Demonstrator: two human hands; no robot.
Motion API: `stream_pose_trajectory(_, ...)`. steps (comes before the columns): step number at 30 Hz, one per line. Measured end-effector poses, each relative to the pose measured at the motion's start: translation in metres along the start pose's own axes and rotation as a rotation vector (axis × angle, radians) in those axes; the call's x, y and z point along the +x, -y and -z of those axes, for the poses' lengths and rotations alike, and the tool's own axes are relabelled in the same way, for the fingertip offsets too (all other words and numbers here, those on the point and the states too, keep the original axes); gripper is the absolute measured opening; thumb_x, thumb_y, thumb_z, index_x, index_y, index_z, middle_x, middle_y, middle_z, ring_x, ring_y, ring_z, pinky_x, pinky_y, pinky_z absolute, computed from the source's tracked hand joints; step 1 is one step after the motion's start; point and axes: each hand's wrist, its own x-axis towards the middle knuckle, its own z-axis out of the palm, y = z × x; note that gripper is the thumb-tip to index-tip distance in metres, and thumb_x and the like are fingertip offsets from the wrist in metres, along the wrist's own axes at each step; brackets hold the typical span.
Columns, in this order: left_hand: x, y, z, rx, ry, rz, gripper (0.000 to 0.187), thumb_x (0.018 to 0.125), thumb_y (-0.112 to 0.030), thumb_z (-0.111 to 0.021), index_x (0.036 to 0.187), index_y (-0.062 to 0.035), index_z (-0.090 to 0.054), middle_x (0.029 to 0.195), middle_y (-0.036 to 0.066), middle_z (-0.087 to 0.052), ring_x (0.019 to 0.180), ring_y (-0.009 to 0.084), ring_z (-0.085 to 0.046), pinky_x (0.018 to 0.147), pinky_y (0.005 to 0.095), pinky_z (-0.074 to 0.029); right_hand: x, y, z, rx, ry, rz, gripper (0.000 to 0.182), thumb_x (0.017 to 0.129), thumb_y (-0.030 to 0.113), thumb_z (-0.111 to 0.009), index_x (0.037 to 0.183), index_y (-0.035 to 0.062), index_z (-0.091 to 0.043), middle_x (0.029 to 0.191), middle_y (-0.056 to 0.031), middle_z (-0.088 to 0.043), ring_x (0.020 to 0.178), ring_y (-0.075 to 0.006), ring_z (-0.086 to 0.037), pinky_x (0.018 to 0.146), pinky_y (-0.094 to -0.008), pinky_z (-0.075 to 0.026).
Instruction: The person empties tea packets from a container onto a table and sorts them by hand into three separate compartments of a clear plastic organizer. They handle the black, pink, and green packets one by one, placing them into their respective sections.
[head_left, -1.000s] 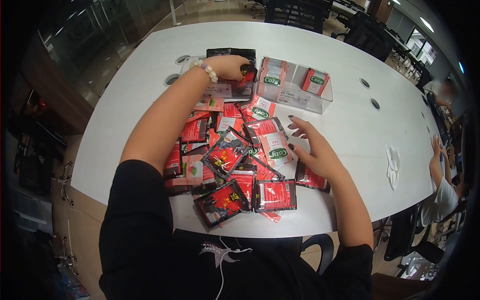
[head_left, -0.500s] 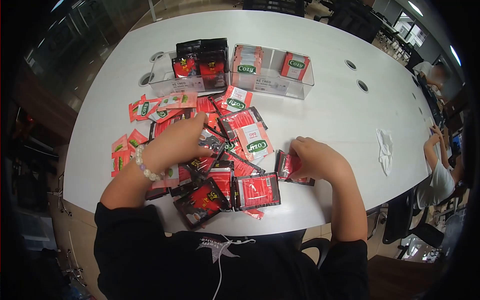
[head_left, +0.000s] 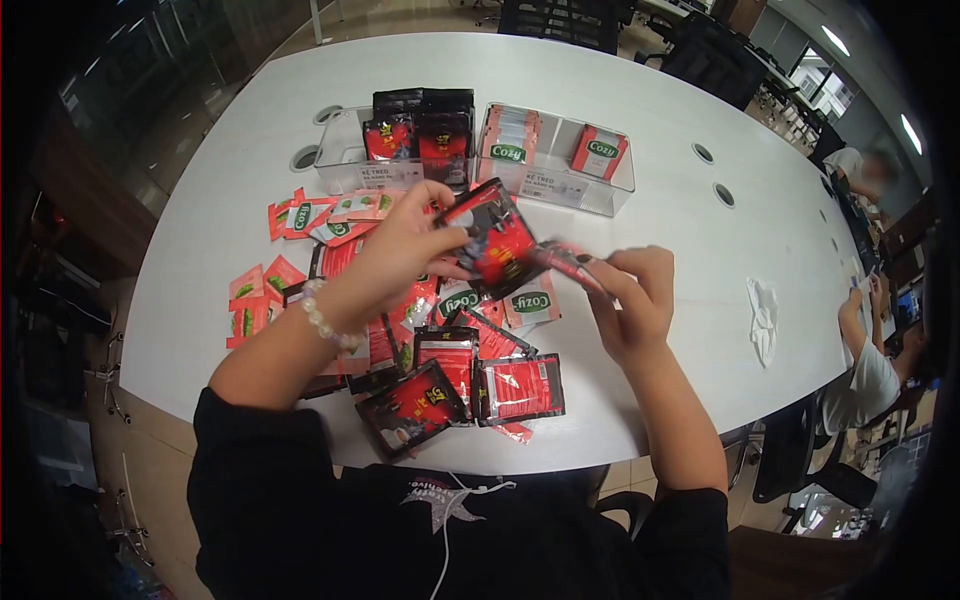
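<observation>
Over the pile, my left hand grips a black-and-red sachet by its left side, printed front facing up. My right hand, its fingers pinched, holds another sachet nearly edge-on, its tip overlapping the first one in this view. Below them lie several loose black-and-red sachets, some face down. Pink Cozy sachets are mixed in, and more pink sachets spread along the left of the pile.
Two clear plastic bins stand behind the pile. The left bin holds upright black-and-red sachets, the right bin pink Cozy ones. A crumpled white tissue lies at the right of the white table. Another person sits beyond the right edge.
Both hands have risen from the table and come closer together, each now lifting a sachet. The left moved right, and the right hand brought its sachet up from beside the pile.
</observation>
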Motion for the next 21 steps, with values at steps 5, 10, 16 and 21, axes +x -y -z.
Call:
stream_pose_trajectory(5, -0.017, 0.009, -0.023, -0.164, 0.141, 0.026, 0.022, 0.084, 0.004, -0.053, 0.097, -0.0084, -0.040, 0.096, 0.006, -0.060, 0.092, 0.0149, -0.063, 0.079, 0.0316, -0.054, -0.002, 0.015, -0.009, -0.098, 0.030, 0.050, 0.042, 0.058, -0.001, -0.068, 0.099, 0.0066, -0.064, 0.079, -0.0021, -0.055, 0.068, -0.0186, -0.049, 0.063, -0.0341, -0.037)
stream_pose_trajectory(10, -0.041, 0.012, -0.033, -0.490, 0.299, 0.105, 0.028, 0.089, 0.001, -0.046, 0.113, -0.0078, -0.035, 0.120, 0.015, -0.049, 0.103, 0.0226, -0.059, 0.087, 0.0427, -0.053, 0.001, 0.033, -0.020, -0.049, 0.136, 0.148, 0.040, 0.062, 0.017, -0.073, 0.100, 0.0075, -0.064, 0.086, -0.0026, -0.058, 0.077, -0.0194, -0.053, 0.076, -0.0369, -0.042)
stream_pose_trajectory(16, -0.044, 0.008, -0.038, -0.325, 0.255, 0.031, 0.044, 0.094, -0.005, -0.043, 0.135, -0.0092, -0.025, 0.124, 0.011, -0.047, 0.113, 0.0233, -0.053, 0.089, 0.0485, -0.051, 0.003, 0.030, -0.006, 0.113, 0.123, 0.102, 0.031, 0.068, 0.013, -0.070, 0.097, 0.0066, -0.064, 0.105, -0.0087, -0.055, 0.095, -0.0234, -0.055, 0.095, -0.0441, -0.035)
stream_pose_trajectory(21, -0.041, 0.016, -0.038, -0.331, 0.222, -0.152, 0.042, 0.091, 0.002, -0.047, 0.130, -0.0069, -0.032, 0.116, 0.009, -0.053, 0.105, 0.0179, -0.056, 0.086, 0.0342, -0.049, -0.001, 0.032, -0.026, 0.850, 0.079, -0.778, 0.051, 0.083, 0.022, -0.068, 0.121, 0.0004, -0.042, 0.106, -0.0079, -0.054, 0.090, -0.0121, -0.052, 0.078, -0.0291, -0.044)
